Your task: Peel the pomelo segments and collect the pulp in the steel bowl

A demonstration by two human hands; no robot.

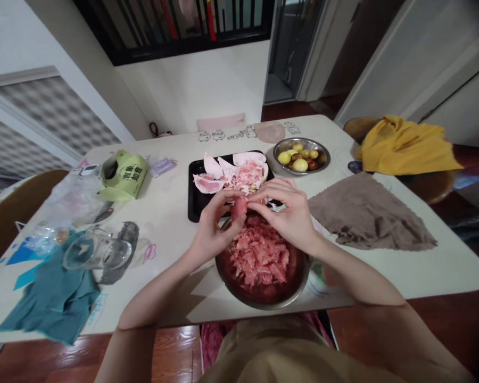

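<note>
My left hand point(217, 221) is closed around a small piece of pink-red pomelo flesh point(238, 208), held above a metal bowl point(259, 304). My right hand point(285, 210) pinches at the near side of the same piece, thumb and forefinger together. Loose pink pomelo pulp point(259, 252) is heaped in the bowl below both hands. Just beyond them lies a black tray point(195, 205), partly covered by my hands. Thick pale pomelo rind point(213, 166) and torn membrane scraps point(249, 174) are piled on it.
A metal bowl of small yellow and brown fruit point(300, 165) stands behind right. A brown cloth point(377, 213) lies to the right. At left are a green carton point(124, 174), a glass jug point(99, 254) on its side, plastic bags and a teal cloth point(56, 298). A yellow garment point(407, 146) drapes a chair.
</note>
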